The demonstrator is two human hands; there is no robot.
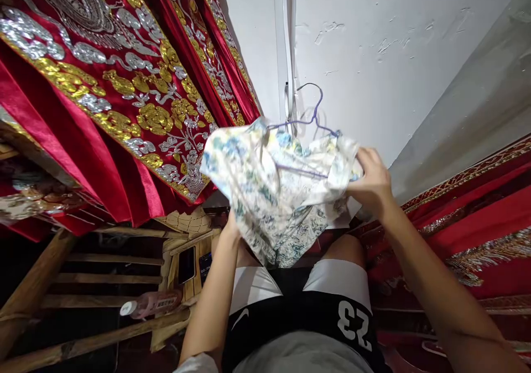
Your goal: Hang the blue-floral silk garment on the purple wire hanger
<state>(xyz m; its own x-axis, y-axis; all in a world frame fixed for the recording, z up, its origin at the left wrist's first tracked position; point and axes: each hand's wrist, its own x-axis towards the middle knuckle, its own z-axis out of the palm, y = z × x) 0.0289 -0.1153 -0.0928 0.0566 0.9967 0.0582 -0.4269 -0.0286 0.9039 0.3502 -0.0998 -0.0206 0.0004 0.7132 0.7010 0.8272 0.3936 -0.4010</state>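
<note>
A white shirt with a blue, green and yellow floral print is held up in front of me, slightly blurred. A purple wire hanger sits in its neck, the hook pointing up and left towards the wall. On the right, my right hand is closed on the shirt's shoulder near the hanger's end, thumb over the cloth. My left hand reaches up under the shirt's left side. Only its wrist area shows; the cloth hides its fingers.
Red cloths with gold and silver sequins hang at left; more red fabric is at right. A white wall stands ahead. Beside my left arm is a bamboo rack with a phone, a second phone and a pink bottle.
</note>
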